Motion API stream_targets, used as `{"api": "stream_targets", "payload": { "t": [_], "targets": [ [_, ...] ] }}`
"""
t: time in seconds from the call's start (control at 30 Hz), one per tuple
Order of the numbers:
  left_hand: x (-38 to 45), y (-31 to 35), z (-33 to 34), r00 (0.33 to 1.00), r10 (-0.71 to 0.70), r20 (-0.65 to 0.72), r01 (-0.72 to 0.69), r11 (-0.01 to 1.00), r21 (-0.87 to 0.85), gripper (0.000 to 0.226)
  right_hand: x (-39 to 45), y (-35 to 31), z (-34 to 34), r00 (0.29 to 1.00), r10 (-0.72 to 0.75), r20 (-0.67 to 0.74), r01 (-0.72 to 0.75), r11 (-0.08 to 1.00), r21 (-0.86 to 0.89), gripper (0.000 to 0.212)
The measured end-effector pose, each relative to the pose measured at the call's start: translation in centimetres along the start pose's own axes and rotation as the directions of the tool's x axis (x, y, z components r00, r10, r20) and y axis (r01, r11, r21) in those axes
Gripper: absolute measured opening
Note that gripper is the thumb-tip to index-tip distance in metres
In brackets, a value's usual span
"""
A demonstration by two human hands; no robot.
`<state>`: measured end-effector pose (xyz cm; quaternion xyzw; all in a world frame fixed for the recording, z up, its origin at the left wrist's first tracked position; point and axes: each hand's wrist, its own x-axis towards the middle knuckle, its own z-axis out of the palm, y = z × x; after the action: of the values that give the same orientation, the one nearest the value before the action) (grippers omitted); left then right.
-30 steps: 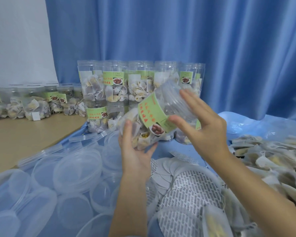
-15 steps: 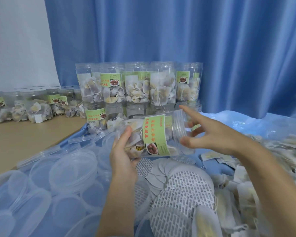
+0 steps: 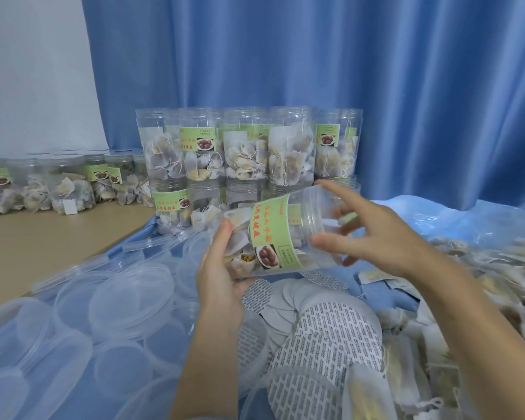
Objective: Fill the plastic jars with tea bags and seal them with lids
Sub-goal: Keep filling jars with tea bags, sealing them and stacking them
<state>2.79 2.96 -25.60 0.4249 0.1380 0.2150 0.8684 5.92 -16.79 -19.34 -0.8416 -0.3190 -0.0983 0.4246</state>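
Note:
A clear plastic jar [image 3: 273, 237] with a green label lies on its side in the air, tea bags packed in its left end and its open threaded mouth pointing right. My left hand [image 3: 222, 268] grips the jar's bottom end from below. My right hand [image 3: 385, 237] spans the mouth end, with the index finger over the top, the thumb on the near side and the other fingers showing through the plastic behind. No lid is on this jar.
Clear plastic lids [image 3: 131, 298] lie heaped on the blue sheet at the left. Round printed seal liners [image 3: 331, 334] sit under my hands. Loose tea bags [image 3: 497, 283] are piled at the right. Stacked filled jars [image 3: 246, 147] stand behind; more jars [image 3: 64, 186] stand on the wooden table.
The jar has come down from a raised tilt to lie nearly level and lower. My right hand has shifted from the jar's top side to its mouth end.

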Motion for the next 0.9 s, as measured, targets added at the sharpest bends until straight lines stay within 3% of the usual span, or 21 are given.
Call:
{"api": "stream_targets", "payload": {
  "t": [0.07, 0.13, 0.2, 0.3, 0.5, 0.6, 0.73, 0.83, 0.9],
  "targets": [
    [-0.1, 0.1, 0.1, 1.000, 0.008, 0.021, -0.008, 1.000, -0.021, 0.070, 0.1, 0.1, 0.4, 0.990, 0.130, -0.055, -0.128, 0.991, 0.037, 0.096],
    [0.0, 0.0, 0.0, 1.000, -0.006, 0.016, 0.007, 0.999, -0.046, 0.064, 0.3, 0.0, 0.5, 0.985, 0.158, -0.063, -0.160, 0.987, -0.020, 0.106],
    [0.3, -0.1, -0.2, 0.999, -0.036, 0.009, 0.036, 0.997, -0.070, 0.050, 0.4, -0.3, 0.8, 0.998, 0.051, -0.022, -0.052, 0.997, -0.052, 0.097],
    [0.5, -0.2, -0.4, 0.998, -0.066, 0.020, 0.068, 0.995, -0.067, 0.041, 0.1, -0.8, 1.1, 0.994, -0.083, 0.072, 0.088, 0.994, -0.061, 0.101],
    [0.4, -0.2, -0.3, 0.998, -0.033, 0.061, 0.036, 0.998, -0.051, 0.040, 0.2, -1.0, 2.7, 0.985, -0.092, -0.145, 0.067, 0.983, -0.170, 0.082],
    [0.4, 0.0, -0.4, 0.992, -0.013, 0.127, 0.023, 0.997, -0.071, 0.053, 0.4, -1.0, 3.3, 0.977, -0.096, -0.192, 0.087, 0.995, -0.057, 0.092],
    [0.5, -0.2, -0.3, 0.986, -0.085, 0.143, 0.091, 0.995, -0.036, 0.053, 0.3, 0.4, 3.9, 0.990, -0.054, -0.133, 0.099, 0.926, 0.364, 0.121],
    [-0.2, -0.4, 0.3, 0.974, -0.164, 0.159, 0.143, 0.981, 0.132, 0.055, 0.5, 1.4, 4.6, 0.997, -0.024, -0.077, 0.055, 0.905, 0.423, 0.099],
    [-0.6, -0.2, 0.7, 0.989, -0.136, 0.051, 0.115, 0.947, 0.299, 0.046, 0.5, 1.8, 5.0, 0.995, 0.028, -0.094, 0.014, 0.906, 0.422, 0.094]
  ]
}}
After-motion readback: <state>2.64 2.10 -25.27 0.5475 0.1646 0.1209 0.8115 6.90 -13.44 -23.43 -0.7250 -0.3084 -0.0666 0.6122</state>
